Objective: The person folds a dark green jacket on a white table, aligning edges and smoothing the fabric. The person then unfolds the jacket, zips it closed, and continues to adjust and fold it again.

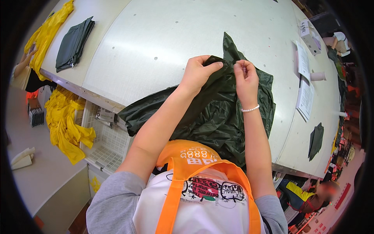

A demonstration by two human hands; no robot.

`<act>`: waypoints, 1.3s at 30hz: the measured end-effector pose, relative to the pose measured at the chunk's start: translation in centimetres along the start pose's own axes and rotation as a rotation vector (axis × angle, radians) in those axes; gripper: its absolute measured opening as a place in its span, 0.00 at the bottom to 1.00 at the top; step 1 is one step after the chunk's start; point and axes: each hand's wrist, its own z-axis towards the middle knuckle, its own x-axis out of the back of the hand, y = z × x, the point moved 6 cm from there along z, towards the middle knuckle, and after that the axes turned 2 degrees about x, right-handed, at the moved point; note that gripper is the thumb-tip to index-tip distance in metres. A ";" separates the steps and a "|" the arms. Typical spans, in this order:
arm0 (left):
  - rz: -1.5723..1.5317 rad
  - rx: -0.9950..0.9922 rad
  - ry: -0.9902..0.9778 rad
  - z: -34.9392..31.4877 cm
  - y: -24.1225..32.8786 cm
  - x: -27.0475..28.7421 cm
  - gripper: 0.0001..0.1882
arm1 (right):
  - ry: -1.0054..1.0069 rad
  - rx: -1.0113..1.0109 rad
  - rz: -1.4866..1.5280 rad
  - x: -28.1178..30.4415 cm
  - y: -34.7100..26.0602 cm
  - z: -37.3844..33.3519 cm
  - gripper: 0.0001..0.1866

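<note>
A crumpled piece of thin, shiny dark green fabric (pixel 218 111) lies spread on the table in front of my body and drapes over its near edge. My left hand (pixel 196 74) pinches an upper edge of it between thumb and fingers. Close by on the right, my right hand (pixel 247 81) has its fingertips closed together on the same fabric. A pointed flap (pixel 230 46) of the cloth rises above and between the two hands. What kind of garment or piece it is, I cannot tell.
The pale table (pixel 163 31) carries a folded dark green stack (pixel 74 43) at far left, papers (pixel 305 95), a white box (pixel 310 37) and a small dark green folded piece (pixel 316 141) at right. Yellow fabric (pixel 66 121) hangs over a white crate (pixel 107 140). Other people work at both sides.
</note>
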 end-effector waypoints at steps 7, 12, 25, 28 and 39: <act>-0.037 0.012 -0.018 0.2 -0.4 0.2 0.06 | -0.110 0.100 -0.187 -0.7 -0.9 -1.1 0.12; 0.172 -0.105 0.006 -0.3 0.7 -0.3 0.08 | -0.120 0.206 -0.427 -0.5 -3.7 -0.8 0.11; 0.222 -0.130 -0.004 -0.5 0.6 -0.4 0.08 | -0.178 0.084 -0.204 -0.3 -2.1 -0.6 0.07; 0.207 -0.128 -0.006 -0.4 0.6 -0.4 0.08 | -0.165 0.087 -0.205 -0.1 -2.1 -0.6 0.08; 0.847 -0.798 0.234 -3.0 3.8 -2.4 0.08 | -0.590 0.226 -0.506 -0.2 -6.9 2.9 0.10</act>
